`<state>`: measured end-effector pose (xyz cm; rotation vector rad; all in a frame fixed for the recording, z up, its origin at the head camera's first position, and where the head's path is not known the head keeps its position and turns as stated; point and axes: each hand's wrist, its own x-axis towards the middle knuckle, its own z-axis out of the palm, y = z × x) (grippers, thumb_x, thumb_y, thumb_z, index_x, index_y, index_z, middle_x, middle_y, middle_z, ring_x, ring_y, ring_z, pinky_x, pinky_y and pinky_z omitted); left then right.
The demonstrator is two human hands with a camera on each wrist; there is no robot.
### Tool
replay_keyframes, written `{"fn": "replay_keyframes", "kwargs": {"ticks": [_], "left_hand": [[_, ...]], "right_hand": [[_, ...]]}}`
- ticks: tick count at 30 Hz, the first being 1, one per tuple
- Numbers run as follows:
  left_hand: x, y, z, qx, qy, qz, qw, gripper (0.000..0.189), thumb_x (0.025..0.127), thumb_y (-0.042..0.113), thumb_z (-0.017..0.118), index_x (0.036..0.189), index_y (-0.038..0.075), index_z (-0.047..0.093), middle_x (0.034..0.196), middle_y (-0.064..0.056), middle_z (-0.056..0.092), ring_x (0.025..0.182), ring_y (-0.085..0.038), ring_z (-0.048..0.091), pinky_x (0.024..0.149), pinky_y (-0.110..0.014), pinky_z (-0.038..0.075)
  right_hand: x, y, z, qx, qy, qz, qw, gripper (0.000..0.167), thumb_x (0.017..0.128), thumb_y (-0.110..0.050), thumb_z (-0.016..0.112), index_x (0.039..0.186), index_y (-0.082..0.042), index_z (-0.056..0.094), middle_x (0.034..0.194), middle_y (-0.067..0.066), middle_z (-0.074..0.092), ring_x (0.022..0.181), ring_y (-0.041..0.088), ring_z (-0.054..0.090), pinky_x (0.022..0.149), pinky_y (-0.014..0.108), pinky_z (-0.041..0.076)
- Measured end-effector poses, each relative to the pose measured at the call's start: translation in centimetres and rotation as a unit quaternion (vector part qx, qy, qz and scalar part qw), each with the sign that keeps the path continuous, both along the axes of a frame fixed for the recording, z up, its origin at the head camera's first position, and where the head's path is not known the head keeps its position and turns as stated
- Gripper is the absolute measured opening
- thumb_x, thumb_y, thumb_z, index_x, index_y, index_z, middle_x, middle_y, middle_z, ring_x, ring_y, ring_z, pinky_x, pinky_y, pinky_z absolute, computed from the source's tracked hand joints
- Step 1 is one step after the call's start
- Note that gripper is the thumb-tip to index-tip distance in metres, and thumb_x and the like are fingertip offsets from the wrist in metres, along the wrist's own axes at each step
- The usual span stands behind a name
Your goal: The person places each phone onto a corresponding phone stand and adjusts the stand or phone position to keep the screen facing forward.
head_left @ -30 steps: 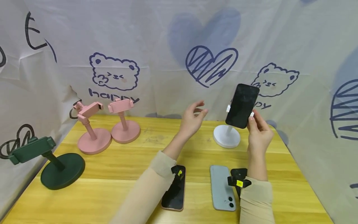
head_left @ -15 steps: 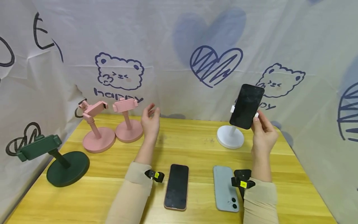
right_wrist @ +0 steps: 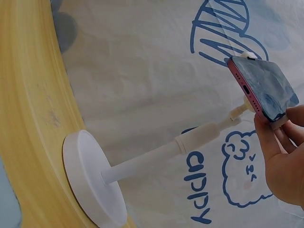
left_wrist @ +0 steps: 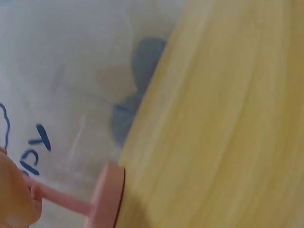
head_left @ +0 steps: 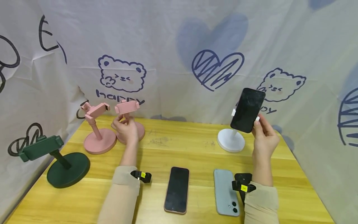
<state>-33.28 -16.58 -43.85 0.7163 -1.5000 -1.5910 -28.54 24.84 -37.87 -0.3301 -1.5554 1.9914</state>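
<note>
My grips grasp
Frame left: left hand curls round pink plastic disc-based stand; frame right: right hand pinches clip of white disc-based stand.

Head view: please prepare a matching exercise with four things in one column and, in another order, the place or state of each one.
Column one
1. Left hand
2. Grey-blue phone
3. Right hand
4. Green stand

Column two
A. lies on the table with its back up
B. is the stand farthest left in the view
C. is at the pole of a pink stand
D. is at the white stand

Pairs: 1-C, 2-A, 3-D, 4-B
</note>
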Motion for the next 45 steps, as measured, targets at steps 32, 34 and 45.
{"fn": "replay_keyframes", "kwargs": {"ticks": [32, 34, 45], "left_hand": [[-2.5, 1.8, -1.2, -0.192, 0.025, -0.255, 0.9475, 0.045, 0.097, -0.001, 0.071, 0.14, 0.006, 0.06, 0.119, -0.022, 0.067, 0.102, -0.031, 0.064, 0.091, -0.031, 0.052], [-2.8, 3.1, -1.1, -0.197, 0.027, -0.27, 0.9421, 0.044, 0.096, -0.001, 0.071, 0.138, 0.004, 0.06, 0.121, -0.022, 0.068, 0.105, -0.034, 0.066, 0.095, -0.037, 0.054], [-4.2, 10.4, -0.9, -0.197, 0.036, -0.355, 0.913, 0.046, 0.095, 0.012, 0.075, 0.138, 0.005, 0.061, 0.125, -0.02, 0.068, 0.111, -0.033, 0.068, 0.099, -0.045, 0.056]], "right_hand": [[0.2, 0.1, 0.2, 0.037, -0.007, 0.0, 0.9993, 0.034, 0.099, -0.013, 0.072, 0.132, -0.016, 0.073, 0.134, 0.009, 0.068, 0.108, 0.015, 0.066, 0.091, 0.021, 0.057], [0.1, 0.1, 0.1, 0.033, -0.007, 0.003, 0.9994, 0.034, 0.098, -0.013, 0.073, 0.132, -0.016, 0.073, 0.133, 0.008, 0.068, 0.109, 0.015, 0.066, 0.094, 0.024, 0.056], [0.1, 0.4, 0.2, 0.029, -0.007, 0.005, 0.9996, 0.034, 0.098, -0.015, 0.074, 0.132, -0.015, 0.073, 0.133, 0.009, 0.069, 0.105, 0.015, 0.069, 0.089, 0.02, 0.058]]}}
